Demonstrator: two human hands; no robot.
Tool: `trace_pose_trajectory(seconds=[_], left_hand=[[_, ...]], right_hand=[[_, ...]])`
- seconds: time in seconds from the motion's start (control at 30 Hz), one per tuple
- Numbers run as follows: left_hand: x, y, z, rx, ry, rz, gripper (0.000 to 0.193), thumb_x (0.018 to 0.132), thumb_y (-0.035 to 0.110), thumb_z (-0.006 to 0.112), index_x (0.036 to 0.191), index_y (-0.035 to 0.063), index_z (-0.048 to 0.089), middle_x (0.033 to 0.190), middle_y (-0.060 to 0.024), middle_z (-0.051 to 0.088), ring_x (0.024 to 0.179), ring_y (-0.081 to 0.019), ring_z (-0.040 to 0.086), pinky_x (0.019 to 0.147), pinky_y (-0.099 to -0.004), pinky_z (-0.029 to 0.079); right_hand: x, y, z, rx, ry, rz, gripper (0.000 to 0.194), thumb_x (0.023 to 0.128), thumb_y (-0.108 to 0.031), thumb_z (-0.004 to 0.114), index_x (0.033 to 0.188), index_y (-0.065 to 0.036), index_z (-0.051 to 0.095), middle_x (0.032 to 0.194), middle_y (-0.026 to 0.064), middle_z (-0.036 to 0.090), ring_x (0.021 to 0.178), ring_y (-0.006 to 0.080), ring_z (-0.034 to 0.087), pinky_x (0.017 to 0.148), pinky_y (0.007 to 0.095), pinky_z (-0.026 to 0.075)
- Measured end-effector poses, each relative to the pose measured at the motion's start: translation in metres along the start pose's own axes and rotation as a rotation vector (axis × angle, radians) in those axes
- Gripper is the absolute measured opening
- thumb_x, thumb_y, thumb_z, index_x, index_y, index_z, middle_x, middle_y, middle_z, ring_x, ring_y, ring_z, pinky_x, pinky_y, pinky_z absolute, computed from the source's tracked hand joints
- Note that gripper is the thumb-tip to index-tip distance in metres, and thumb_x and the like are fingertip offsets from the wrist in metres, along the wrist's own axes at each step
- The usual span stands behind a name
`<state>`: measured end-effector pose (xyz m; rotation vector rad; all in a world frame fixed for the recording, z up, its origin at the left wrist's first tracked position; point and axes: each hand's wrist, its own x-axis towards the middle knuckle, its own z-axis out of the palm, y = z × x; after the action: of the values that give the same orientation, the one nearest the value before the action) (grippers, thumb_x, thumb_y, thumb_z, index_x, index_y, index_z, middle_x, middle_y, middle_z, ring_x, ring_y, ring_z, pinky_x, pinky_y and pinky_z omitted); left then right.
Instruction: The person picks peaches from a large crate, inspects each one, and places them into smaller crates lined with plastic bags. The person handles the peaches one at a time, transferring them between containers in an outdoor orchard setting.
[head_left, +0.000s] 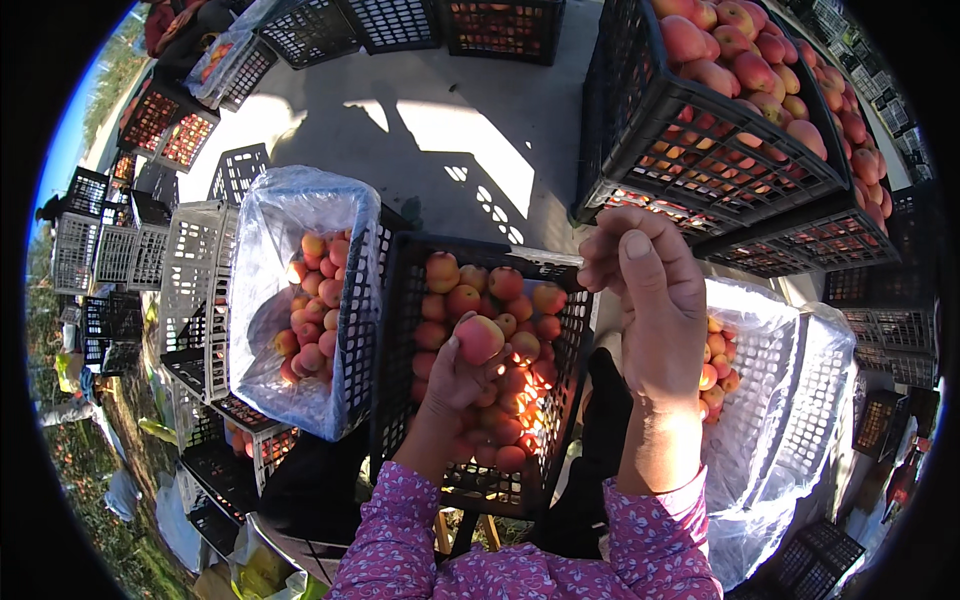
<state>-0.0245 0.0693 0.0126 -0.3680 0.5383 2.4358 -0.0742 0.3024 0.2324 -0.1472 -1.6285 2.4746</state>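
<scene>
My left hand (459, 384) holds a red-yellow apple (480, 340) on its fingertips. It is above a dark plastic crate (559, 457) of apples set between my legs. My right hand (652, 289) is raised beyond the crate's right side, its fingers loosely bent and the thumb towards me; I see nothing in it. Inside the crate, several apples (506, 283) lie piled, some of them lit by a patch of sun. Left of it stands a crate lined with clear plastic film (259, 217), partly filled with apples (319, 300).
Stacked black crates (720, 161) heaped with apples rise at the front right. Beside my right forearm is another film-lined crate (772, 420) with apples. A grey crate (191, 285) stands on the far left. More crates (502, 30) line the concrete floor (330, 112) ahead.
</scene>
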Motion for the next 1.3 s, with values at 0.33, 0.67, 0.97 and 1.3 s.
trace_pose_trajectory(seconds=[0.33, 0.67, 0.97, 1.3], left_hand=[[-0.006, 0.012, 0.013, 0.655, 0.080, 0.313, 0.073, 0.075, 0.034, 0.084, 0.131, 0.0062, 0.047, 0.126, -0.0098, 0.057, 0.112, -0.0239, 0.063, 0.095, -0.0370, 0.054], [-0.011, 0.015, 0.028, 0.019, 0.104, 0.237, 0.059, 0.100, 0.058, 0.036, 0.119, 0.0058, 0.056, 0.112, -0.0120, 0.060, 0.092, -0.0281, 0.064, 0.070, -0.0367, 0.055], [0.009, 0.050, 0.037, -0.212, 0.026, 0.247, 0.040, 0.101, 0.037, 0.040, 0.119, 0.0058, 0.058, 0.117, -0.0134, 0.065, 0.110, -0.0343, 0.066, 0.082, -0.0496, 0.061], [0.039, 0.004, 0.141, -0.052, -0.367, 0.271, 0.057, 0.109, 0.040, 0.027, 0.153, 0.0048, 0.031, 0.157, -0.0171, 0.035, 0.142, -0.0288, 0.039, 0.119, -0.0431, 0.030]], right_hand=[[0.000, 0.007, 0.009, -0.039, 0.011, 0.011, 0.028, 0.105, -0.021, 0.053, 0.118, 0.000, 0.063, 0.097, 0.0069, 0.066, 0.083, 0.0129, 0.060, 0.075, 0.0266, 0.049], [-0.002, 0.015, 0.020, -0.388, -0.203, 0.195, 0.030, 0.102, -0.014, 0.058, 0.126, 0.004, 0.058, 0.107, 0.0068, 0.065, 0.098, 0.0107, 0.060, 0.089, 0.0246, 0.049], [0.002, 0.014, 0.019, -0.504, -0.188, 0.212, 0.034, 0.100, -0.017, 0.061, 0.128, 0.003, 0.058, 0.112, 0.0088, 0.066, 0.103, 0.0119, 0.061, 0.091, 0.0253, 0.048], [0.000, 0.027, 0.010, -1.000, -0.266, -0.070, 0.067, 0.077, -0.014, 0.082, 0.136, -0.003, 0.051, 0.135, 0.0177, 0.055, 0.125, 0.0335, 0.055, 0.107, 0.0393, 0.044]])
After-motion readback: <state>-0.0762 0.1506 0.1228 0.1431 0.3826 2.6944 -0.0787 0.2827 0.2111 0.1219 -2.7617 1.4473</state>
